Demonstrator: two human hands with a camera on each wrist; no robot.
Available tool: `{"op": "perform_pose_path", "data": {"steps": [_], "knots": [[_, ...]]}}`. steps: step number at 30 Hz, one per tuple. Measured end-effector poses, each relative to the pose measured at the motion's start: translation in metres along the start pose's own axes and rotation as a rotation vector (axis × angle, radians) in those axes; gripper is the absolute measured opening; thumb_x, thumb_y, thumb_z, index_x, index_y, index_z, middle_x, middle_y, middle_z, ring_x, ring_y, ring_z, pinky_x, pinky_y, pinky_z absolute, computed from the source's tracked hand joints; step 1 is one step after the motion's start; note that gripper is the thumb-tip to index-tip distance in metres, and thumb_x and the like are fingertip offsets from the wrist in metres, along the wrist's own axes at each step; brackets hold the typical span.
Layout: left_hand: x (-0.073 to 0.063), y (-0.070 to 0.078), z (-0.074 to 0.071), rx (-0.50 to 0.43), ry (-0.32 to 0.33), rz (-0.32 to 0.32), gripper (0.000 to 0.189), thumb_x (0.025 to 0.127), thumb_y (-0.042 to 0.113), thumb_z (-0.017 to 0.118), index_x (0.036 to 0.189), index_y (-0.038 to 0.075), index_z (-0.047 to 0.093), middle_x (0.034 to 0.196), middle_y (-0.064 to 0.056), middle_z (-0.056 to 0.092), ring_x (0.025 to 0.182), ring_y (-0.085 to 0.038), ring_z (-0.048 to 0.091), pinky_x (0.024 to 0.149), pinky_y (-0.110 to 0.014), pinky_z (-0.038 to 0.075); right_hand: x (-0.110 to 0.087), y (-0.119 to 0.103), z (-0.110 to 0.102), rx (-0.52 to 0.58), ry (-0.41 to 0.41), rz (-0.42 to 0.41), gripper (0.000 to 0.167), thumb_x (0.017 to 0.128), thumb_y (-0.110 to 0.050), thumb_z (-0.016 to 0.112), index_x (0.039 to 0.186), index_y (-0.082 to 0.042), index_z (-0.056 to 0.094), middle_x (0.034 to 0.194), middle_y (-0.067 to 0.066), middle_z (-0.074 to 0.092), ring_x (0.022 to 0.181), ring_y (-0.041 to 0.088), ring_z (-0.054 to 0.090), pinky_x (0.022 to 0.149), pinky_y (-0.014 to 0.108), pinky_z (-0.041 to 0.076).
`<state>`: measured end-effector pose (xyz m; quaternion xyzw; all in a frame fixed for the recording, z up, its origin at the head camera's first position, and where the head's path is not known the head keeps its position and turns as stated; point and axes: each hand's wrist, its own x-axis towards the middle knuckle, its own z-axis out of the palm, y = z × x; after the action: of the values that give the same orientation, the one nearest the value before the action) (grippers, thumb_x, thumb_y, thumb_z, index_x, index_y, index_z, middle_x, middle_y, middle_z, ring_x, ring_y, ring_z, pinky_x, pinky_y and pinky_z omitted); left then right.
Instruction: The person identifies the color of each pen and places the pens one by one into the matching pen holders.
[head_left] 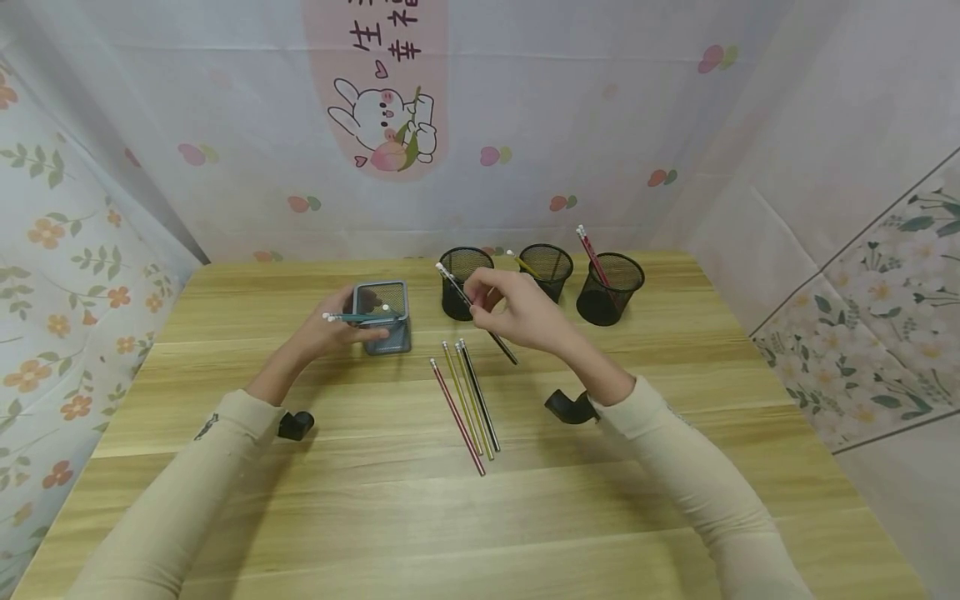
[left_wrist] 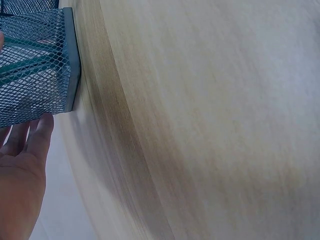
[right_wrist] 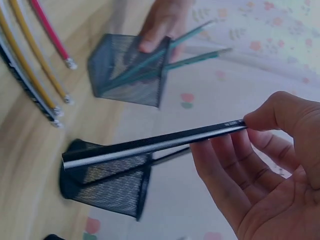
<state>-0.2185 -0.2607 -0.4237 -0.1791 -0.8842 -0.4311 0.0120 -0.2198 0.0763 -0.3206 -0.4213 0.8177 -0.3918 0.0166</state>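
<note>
My left hand [head_left: 324, 332] grips a square grey mesh pencil holder [head_left: 400, 337], thumb on the near side and the other fingers behind. Two green pencils [right_wrist: 198, 60] lean inside it, their white eraser ends sticking out. My right hand [head_left: 525, 312] pinches a black pencil [right_wrist: 150, 145] between thumb and fingers. That pencil slants in the air, eraser end up, in front of a round black mesh cup [head_left: 455, 302]. Inside this cup the right wrist view shows another dark pencil [right_wrist: 171, 156]. Below my right hand, a red pencil [head_left: 456, 415], two yellow pencils [head_left: 471, 400] and a black pencil [head_left: 482, 400] lie on the table.
A second black mesh cup [head_left: 555, 287] holds a yellow pencil [head_left: 525, 264]. Right of it, a third black mesh cup [head_left: 598, 306] holds red pencils [head_left: 592, 254]. Black curved pieces [head_left: 296, 426] show near both wrists. A printed curtain [head_left: 247, 125] hangs behind the wooden table [head_left: 337, 517].
</note>
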Motion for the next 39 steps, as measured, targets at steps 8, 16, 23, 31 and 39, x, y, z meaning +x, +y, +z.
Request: {"op": "perform_pose_path", "data": {"steps": [8, 16, 23, 31, 39], "knots": [[-0.001, 0.0, 0.0, -0.006, 0.006, 0.007, 0.061, 0.08, 0.014, 0.09, 0.126, -0.005, 0.055, 0.124, -0.019, 0.066, 0.11, -0.034, 0.062, 0.092, -0.052, 0.05, 0.0, -0.011, -0.017, 0.006, 0.089, 0.007, 0.012, 0.094, -0.002, 0.064, 0.106, -0.005, 0.066, 0.099, 0.005, 0.065, 0.089, 0.019, 0.066, 0.07, 0.035, 0.055], [-0.001, 0.002, 0.0, 0.003, 0.015, 0.024, 0.06, 0.079, 0.01, 0.09, 0.126, -0.006, 0.055, 0.123, -0.021, 0.066, 0.109, -0.036, 0.063, 0.092, -0.053, 0.05, 0.003, -0.008, -0.023, 0.023, 0.219, -0.072, 0.013, 0.095, 0.002, 0.063, 0.106, -0.005, 0.065, 0.093, 0.004, 0.065, 0.087, 0.016, 0.063, 0.062, 0.031, 0.053], [-0.001, 0.001, 0.0, 0.015, 0.018, 0.035, 0.059, 0.079, 0.009, 0.09, 0.125, -0.006, 0.056, 0.121, -0.02, 0.066, 0.109, -0.035, 0.062, 0.091, -0.053, 0.051, 0.006, 0.003, -0.022, 0.071, 0.34, -0.174, 0.01, 0.094, 0.005, 0.062, 0.103, 0.0, 0.063, 0.096, 0.009, 0.063, 0.088, 0.018, 0.065, 0.068, 0.033, 0.059], [-0.001, 0.002, 0.0, 0.018, 0.024, 0.038, 0.059, 0.078, 0.008, 0.09, 0.124, -0.006, 0.057, 0.119, -0.019, 0.067, 0.107, -0.035, 0.063, 0.09, -0.052, 0.051, 0.007, -0.002, -0.021, 0.055, 0.469, -0.241, 0.013, 0.09, 0.017, 0.061, 0.102, 0.011, 0.06, 0.092, 0.02, 0.062, 0.082, 0.028, 0.064, 0.066, 0.027, 0.056], [-0.001, 0.003, 0.001, 0.006, 0.023, 0.023, 0.058, 0.078, 0.007, 0.09, 0.123, -0.005, 0.057, 0.119, -0.02, 0.067, 0.105, -0.034, 0.063, 0.089, -0.051, 0.051, 0.006, -0.018, -0.022, 0.073, 0.516, -0.286, 0.013, 0.087, 0.024, 0.057, 0.097, 0.016, 0.055, 0.09, 0.028, 0.059, 0.08, 0.044, 0.063, 0.068, 0.04, 0.058]]}}
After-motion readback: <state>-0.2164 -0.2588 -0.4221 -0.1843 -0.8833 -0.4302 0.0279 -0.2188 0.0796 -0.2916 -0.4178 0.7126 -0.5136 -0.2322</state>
